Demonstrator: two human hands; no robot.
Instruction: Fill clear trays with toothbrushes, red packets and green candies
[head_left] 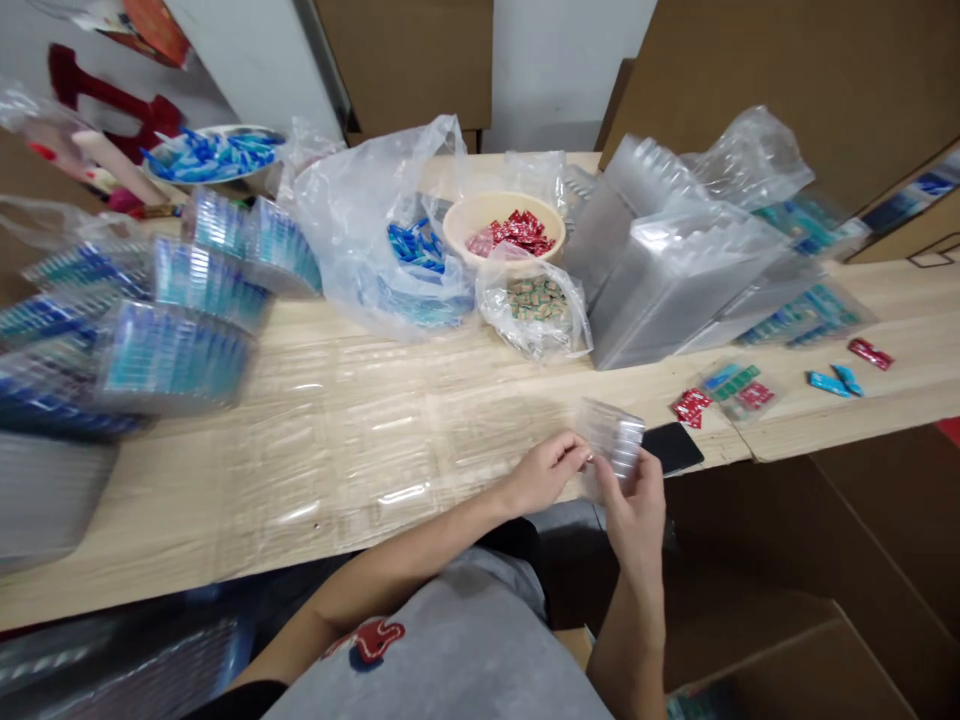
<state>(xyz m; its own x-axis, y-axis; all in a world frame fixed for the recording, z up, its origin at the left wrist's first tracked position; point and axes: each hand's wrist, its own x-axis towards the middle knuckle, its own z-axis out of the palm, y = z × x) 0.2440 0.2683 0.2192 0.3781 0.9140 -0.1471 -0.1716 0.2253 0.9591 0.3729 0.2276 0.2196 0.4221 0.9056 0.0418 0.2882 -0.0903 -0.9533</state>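
Head view shows our two hands meeting at about 5 o'clock of the wooden table (225,520), just over its near edge. The left hand (544,472) pinches the left side of a small stack of clear plastic trays (613,440) with fingers pressed together on it, and the right hand (637,505) holds the same stack from below and from the right, thumb up against it. The stack is tilted and lifted a little above the table.

Just beside it, at 3 o'clock, lies a black phone (673,447), and further right some red sachets (691,406). At 12 o'clock stand a beige bowl (480,225) and a big pile of empty clear trays (675,270); at 9 o'clock are filled blue trays (172,350), blurred.

We judge that the thin trays may stick together, so two could come off as one. Also the slippery stack could slide from the fingers and fall past the table edge, because it hangs near this edge.
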